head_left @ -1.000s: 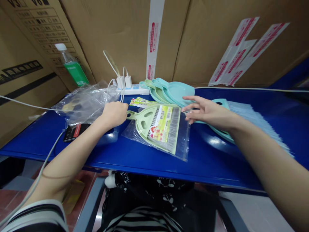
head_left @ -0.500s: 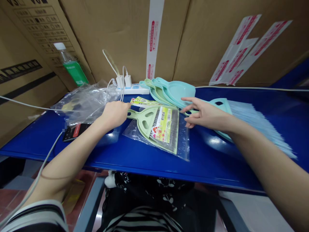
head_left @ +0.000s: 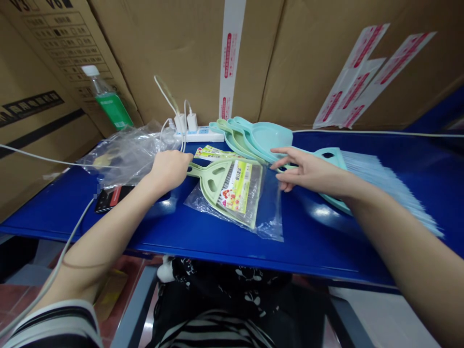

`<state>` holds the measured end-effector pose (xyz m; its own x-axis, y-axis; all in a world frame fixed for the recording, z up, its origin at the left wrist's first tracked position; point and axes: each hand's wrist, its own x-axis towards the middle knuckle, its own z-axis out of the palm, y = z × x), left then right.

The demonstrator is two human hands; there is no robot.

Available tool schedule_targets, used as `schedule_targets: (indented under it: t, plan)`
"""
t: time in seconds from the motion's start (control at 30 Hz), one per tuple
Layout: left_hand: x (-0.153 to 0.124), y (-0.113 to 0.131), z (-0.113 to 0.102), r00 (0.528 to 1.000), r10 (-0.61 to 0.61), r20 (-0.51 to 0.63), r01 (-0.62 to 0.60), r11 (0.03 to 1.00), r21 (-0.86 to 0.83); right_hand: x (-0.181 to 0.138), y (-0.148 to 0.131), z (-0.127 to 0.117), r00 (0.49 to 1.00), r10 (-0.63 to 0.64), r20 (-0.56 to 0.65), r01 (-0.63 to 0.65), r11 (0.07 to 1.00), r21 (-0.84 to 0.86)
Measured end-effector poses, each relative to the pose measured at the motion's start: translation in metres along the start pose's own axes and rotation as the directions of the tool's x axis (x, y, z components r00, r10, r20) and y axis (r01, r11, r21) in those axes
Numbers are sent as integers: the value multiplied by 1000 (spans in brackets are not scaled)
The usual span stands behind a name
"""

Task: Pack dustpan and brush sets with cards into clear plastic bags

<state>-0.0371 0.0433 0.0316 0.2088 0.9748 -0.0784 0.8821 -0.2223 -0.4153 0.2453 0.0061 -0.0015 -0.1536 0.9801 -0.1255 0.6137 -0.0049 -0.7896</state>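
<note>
A light green hand brush (head_left: 232, 191) with a yellow-green label lies partly inside a clear plastic bag (head_left: 270, 212) on the blue table (head_left: 217, 237). My left hand (head_left: 170, 169) is closed around the brush's handle at its left end. My right hand (head_left: 308, 171) rests with fingers stretched out at the bag's upper right edge, beside a stack of teal and green dustpans (head_left: 259, 137). A teal brush with pale blue bristles (head_left: 377, 181) lies under my right forearm.
A heap of clear bags (head_left: 126, 150) and a phone (head_left: 112, 195) lie at the left. A white power strip (head_left: 197, 134) with chargers, a green-labelled bottle (head_left: 108, 101) and printed label cards (head_left: 213, 153) sit at the back. Cardboard boxes (head_left: 308, 58) wall the rear. A white cable (head_left: 54, 162) crosses left.
The green brush has slid left and turned a little, coming further out of the bag. My right hand has stayed at the bag's upper right edge.
</note>
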Motion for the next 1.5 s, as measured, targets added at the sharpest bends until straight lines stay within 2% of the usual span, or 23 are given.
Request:
schedule_targets:
  t: [0.2,0.4,0.77,1.0,1.17,1.27,1.37,1.43,1.5]
  plan:
    - [-1,1,0,1000,-3,-12,3,1000,-12,4,5,7,997,-72,8,73,995,-72]
    - [-1,0,1,1000,-7,-5,7,1000,-25,5,11,7,993,-120,7,120,990,-74]
    - [-1,-2,-3,999,-6,32,6,1000,2,2,5,1,993,-104,62,108,991,-82]
    - [-4,-1,-3,1000,22,-21,-21,1000,13,2,7,-1,986,-138,96,147,985,-88]
    - [-4,-1,-1,996,20,-82,-20,1000,7,0,3,2,980,-159,118,178,968,-174]
    - [-4,-1,0,991,14,-131,-17,1000,-24,-1,1,2,978,-192,82,207,931,-299]
    - [-6,3,1,982,22,-190,-35,997,-64,0,2,3,949,-317,2,279,833,-477]
    - [-7,7,0,976,67,-208,-90,991,-103,2,3,5,917,-400,-13,326,766,-554]
    - [-8,11,0,968,136,-209,-166,977,-133,4,3,6,905,-425,-1,344,734,-586]
